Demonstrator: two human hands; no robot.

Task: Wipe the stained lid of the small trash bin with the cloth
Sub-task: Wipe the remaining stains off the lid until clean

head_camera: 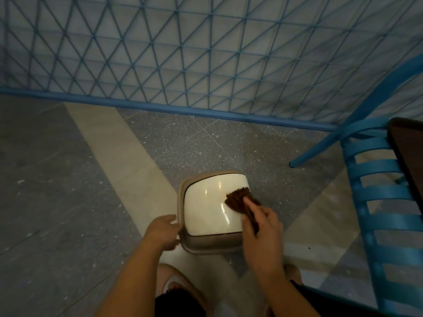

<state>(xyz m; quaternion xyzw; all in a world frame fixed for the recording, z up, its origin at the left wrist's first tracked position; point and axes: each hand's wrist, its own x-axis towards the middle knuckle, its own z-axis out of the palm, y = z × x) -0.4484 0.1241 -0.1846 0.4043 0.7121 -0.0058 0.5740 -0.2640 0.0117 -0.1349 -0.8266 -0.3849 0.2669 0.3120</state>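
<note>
Head view looks straight down on a small trash bin (190, 245) standing on the speckled floor (68, 179), just in front of the person's knees. Its cream lid (206, 207) fills most of the bin's top inside a tan rim.

Right hand (261, 227) holds a dark brown cloth (239, 199), fingers pressed together over it with the thumb along its near side, so the grip is closed on the cloth. The cloth lies on the lid's far right corner, part of it hanging past the right edge. From that grip, nearly all of the lid's surface lies to the left and toward the near side; the unwiped stretch, as far as I can judge, runs from the far right corner to the near left one. A stroke drawn leftward and nearward would likely cover the most ground.

Left hand (163, 232) sits at the bin's near left corner, fingers curled loosely against the rim. It looks like a steadying hold; whether it clasps the rim or only rests on it I cannot tell.

Stains are hard to make out: the lid shows bright glare streaks, and no clear marks show at this size.

A blue slatted chair (380, 202) stands to the right, well apart from the bin, and a blue lattice fence (183, 53) runs along the far side.
</note>
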